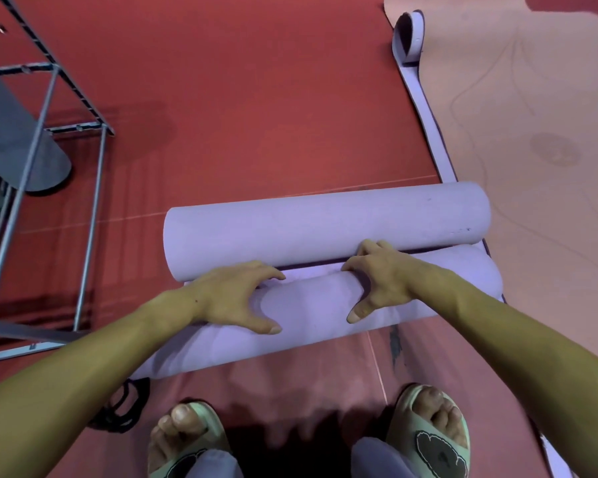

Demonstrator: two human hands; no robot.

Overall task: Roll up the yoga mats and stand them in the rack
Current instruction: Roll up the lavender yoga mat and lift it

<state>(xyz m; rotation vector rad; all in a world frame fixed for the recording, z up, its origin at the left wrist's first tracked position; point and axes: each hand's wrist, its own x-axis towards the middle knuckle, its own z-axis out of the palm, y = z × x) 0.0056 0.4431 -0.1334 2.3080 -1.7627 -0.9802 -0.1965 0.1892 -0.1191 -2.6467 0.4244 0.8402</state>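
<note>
2 hands on a half-rolled lilac mat.
Left hand [232,294] and right hand [377,277] curl over the near roll [311,305] on the red floor [256,98]; a 2nd roll [325,222] lies just beyond, metal rack [49,139] far left.

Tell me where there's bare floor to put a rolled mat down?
Bare red floor lies between the metal rack and the far lilac roll. It is crowded near the feet, where both hands grip the near roll, and right, under the peach mat.
</note>
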